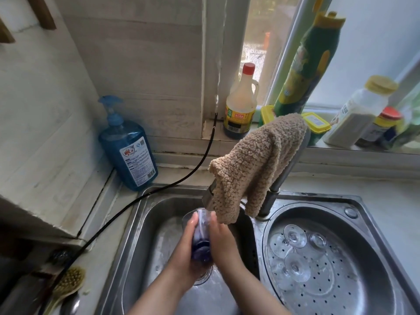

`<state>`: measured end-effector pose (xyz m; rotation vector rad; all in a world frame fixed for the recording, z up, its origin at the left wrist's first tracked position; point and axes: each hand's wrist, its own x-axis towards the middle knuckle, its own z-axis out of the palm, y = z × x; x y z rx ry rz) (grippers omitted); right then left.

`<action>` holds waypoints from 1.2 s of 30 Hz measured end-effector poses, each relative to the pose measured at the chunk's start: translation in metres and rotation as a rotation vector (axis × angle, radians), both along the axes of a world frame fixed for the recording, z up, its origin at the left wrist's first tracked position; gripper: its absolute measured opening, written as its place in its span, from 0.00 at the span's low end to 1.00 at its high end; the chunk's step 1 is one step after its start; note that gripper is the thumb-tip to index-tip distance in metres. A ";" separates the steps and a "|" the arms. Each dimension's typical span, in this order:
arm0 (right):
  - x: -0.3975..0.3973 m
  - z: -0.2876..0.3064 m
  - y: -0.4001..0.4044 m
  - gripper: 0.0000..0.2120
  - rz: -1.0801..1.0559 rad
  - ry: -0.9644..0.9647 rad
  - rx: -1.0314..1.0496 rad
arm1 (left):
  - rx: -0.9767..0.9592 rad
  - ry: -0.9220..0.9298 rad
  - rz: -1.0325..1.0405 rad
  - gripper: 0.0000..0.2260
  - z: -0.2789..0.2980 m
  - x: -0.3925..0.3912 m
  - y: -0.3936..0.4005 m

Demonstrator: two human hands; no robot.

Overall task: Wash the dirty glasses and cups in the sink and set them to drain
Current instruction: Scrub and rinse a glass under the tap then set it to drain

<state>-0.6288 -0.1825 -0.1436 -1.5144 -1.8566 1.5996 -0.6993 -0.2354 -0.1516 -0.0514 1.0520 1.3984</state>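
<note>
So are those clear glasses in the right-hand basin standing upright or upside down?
Upside down. The stemmed glasses show round feet pointing up, bowls down on the perforated drainer.

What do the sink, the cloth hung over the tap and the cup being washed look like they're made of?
Sink: likely stainless steel, grey with dull reflections. Cloth: tan, nubbly pile, probably fleece or microfibre. Cup: see-through and blue-tinted; glass or plastic, I cannot tell which.

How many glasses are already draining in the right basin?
3 clearly: stemmed glasses upside down on the perforated tray, one at the back left, one back right, one nearer. Others may be hidden by glare.
</note>
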 end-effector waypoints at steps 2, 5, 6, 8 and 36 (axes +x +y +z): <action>-0.001 0.004 0.000 0.19 -0.199 0.158 -0.399 | -0.029 0.268 0.018 0.29 0.000 0.006 0.004; 0.005 0.010 -0.008 0.23 -0.456 0.551 -0.916 | -0.080 0.835 0.123 0.33 -0.008 0.005 0.002; 0.006 0.011 -0.009 0.23 -0.510 0.631 -1.008 | -0.146 1.064 0.078 0.32 -0.013 0.002 -0.001; 0.005 0.012 -0.008 0.20 -0.510 0.671 -1.011 | -0.166 1.253 0.072 0.30 -0.021 0.003 -0.006; 0.030 -0.009 0.005 0.26 0.137 0.217 0.078 | -0.036 -0.077 0.169 0.20 -0.024 -0.020 -0.006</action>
